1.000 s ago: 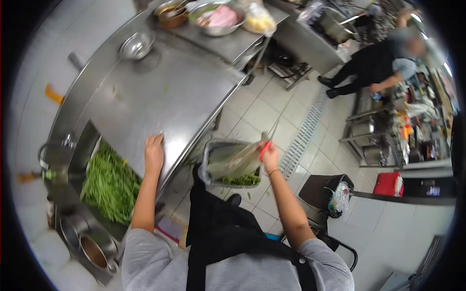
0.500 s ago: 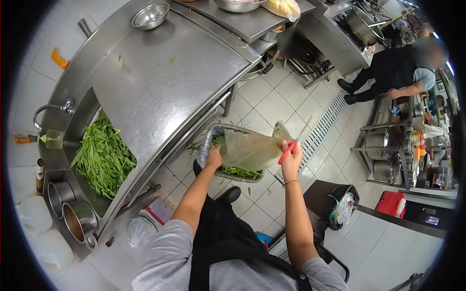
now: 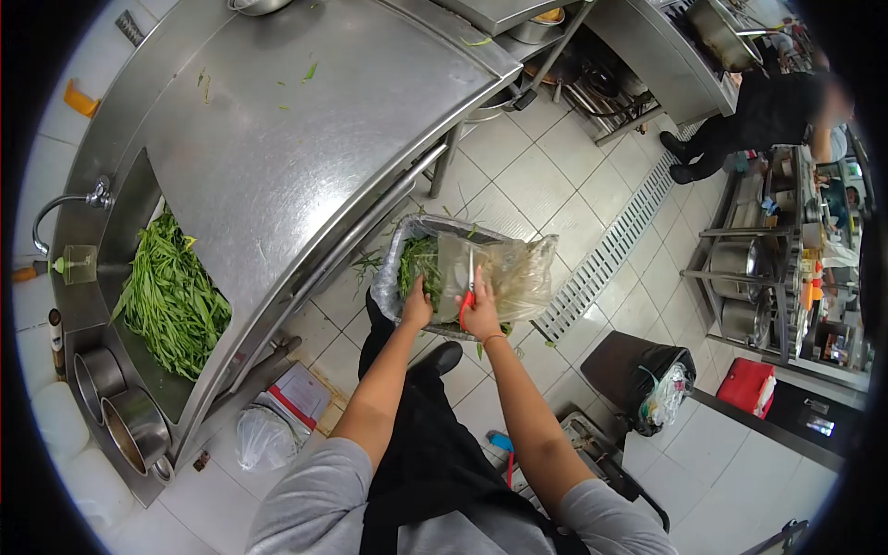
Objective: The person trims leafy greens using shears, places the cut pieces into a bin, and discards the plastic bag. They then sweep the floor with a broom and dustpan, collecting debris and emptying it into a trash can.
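Red-handled scissors (image 3: 467, 303) are in my right hand (image 3: 483, 317), blades pointing away from me, overlapping a cloudy plastic bag (image 3: 523, 277). The bag lies crumpled across the right part of a plastic-lined tub (image 3: 390, 268) on the floor. Inside the tub, leafy greens (image 3: 421, 259) show left of the bag. My left hand (image 3: 416, 305) is low over these greens, close to the bag's left edge. Its fingers are partly hidden, and I cannot tell whether they grip anything.
A steel counter (image 3: 305, 157) runs along the left, its sink (image 3: 139, 305) holding more cut greens (image 3: 176, 301). Metal pots (image 3: 137, 425) stand beside it. A floor drain grate (image 3: 606, 250) and a bin (image 3: 629, 365) are to the right. Another person (image 3: 758, 116) stands further back.
My right hand has come left and down with the scissors. The bag, held stretched between both hands before, now lies over the tub. My left hand has moved slightly down.
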The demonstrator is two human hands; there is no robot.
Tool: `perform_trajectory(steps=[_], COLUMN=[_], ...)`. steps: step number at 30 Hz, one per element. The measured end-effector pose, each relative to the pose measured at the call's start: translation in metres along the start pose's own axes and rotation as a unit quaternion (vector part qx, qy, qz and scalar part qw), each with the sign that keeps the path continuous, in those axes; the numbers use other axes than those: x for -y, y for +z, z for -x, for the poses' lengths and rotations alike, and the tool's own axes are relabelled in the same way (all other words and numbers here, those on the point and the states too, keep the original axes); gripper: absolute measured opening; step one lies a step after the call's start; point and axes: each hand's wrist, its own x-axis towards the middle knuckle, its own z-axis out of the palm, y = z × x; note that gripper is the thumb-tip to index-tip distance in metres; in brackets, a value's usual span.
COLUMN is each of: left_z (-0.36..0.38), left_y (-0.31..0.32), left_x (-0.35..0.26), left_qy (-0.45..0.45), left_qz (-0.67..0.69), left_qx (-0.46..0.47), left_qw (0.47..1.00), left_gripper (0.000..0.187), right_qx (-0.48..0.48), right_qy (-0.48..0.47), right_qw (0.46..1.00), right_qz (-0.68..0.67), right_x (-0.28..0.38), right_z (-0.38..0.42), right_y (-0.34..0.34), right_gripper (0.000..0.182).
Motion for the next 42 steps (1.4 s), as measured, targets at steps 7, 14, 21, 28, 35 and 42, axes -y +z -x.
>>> perform_trajectory(steps=[7,14,21,28,35,42], left_z=[0.013,0.000,-0.001,-0.007,0.006,-0.026], left_y=[-0.041,-0.064,-0.042,-0.036,-0.085,-0.038], left_x=[0.002,-0.022,-0.026,-0.003,-0.086,-0.010], left_qy=[0.075,-0.137,-0.080,-0.025,0.120,0.076], left_qz=[-0.081,-0.110,-0.204,-0.196,-0.185,-0.352], left_qx=[0.052,0.184,0.111,0.086,-0.005,0.205], left_qw=[0.993,0.967,0.969,0.977,0.975,0.910], left_gripper=[0.062,0.074,0.082,0.085,0.081,0.080], right_qx=[0.288,0.165,0.075,0.023,0.050,-0.018], right_qy=[0.248,0.318,0.225,0.224,0.191,0.202], right_qw=[0.923,0.764,0.708,0.692,0.758,0.743], right_qz=[0.062,-0.537,-0.666,-0.686,-0.622,-0.638], right_x=[-0.022,0.014,0.079,0.083,0.059,0.045], right_z=[0.009,-0.007,-0.037,-0.028,-0.022,-0.002], right_y=[0.041,-0.080,-0.172,-0.186,-0.184,-0.200], right_gripper=[0.032,0.009,0.031,0.030,0.029,0.034])
